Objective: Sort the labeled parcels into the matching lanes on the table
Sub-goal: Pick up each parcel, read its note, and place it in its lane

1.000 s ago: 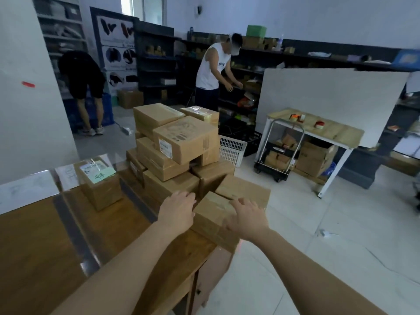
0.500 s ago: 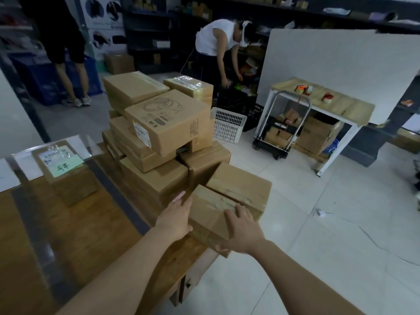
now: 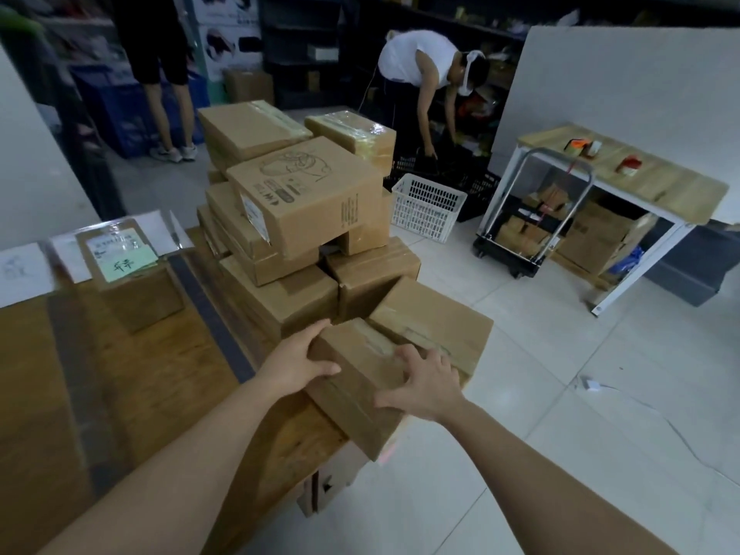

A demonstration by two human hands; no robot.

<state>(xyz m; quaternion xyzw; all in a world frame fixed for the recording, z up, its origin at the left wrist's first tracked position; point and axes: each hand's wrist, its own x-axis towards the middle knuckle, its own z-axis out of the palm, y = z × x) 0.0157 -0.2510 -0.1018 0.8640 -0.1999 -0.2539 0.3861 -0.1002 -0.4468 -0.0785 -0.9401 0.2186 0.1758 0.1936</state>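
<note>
Two hands held one small brown parcel (image 3: pixel 360 380) at the near right corner of the wooden table (image 3: pixel 160 374), its near end jutting past the table edge. On its left end the left hand (image 3: pixel 298 364) gripped it, thumb lying across the top, fingers curled round the far side. On its right end the right hand (image 3: pixel 426 384) clutched the top, fingers spread and bent onto the cardboard. Another box (image 3: pixel 432 318) lay against its far side, with the stack of boxes (image 3: pixel 304 202) behind
</note>
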